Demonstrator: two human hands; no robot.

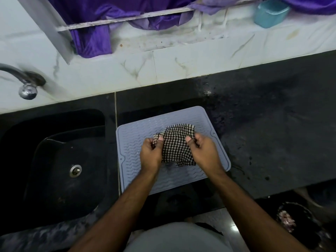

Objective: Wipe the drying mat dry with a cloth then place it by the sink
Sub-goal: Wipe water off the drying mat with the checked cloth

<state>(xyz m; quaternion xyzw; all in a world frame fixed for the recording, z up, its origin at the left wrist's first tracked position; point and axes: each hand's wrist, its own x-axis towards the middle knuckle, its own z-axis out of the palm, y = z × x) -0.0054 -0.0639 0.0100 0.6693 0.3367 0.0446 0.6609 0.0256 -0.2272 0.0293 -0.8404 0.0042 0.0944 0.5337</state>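
A grey ribbed drying mat [134, 135] lies flat on the black counter, just right of the sink [60, 171]. Over its middle I hold a black-and-white checked cloth [177, 144] with both hands. My left hand [151, 153] pinches the cloth's left edge between thumb and fingers. My right hand [203, 151] grips its right edge. The cloth hangs bunched between them, its lower part touching or just above the mat. A dark wet patch shows on the mat below the cloth.
A black sink basin with a metal drain [75, 170] sits at left, a tap [27, 84] above it. The black counter [272, 124] stretches right, with water drops. A teal container [271, 12] and purple fabric [94, 39] sit on the ledge behind.
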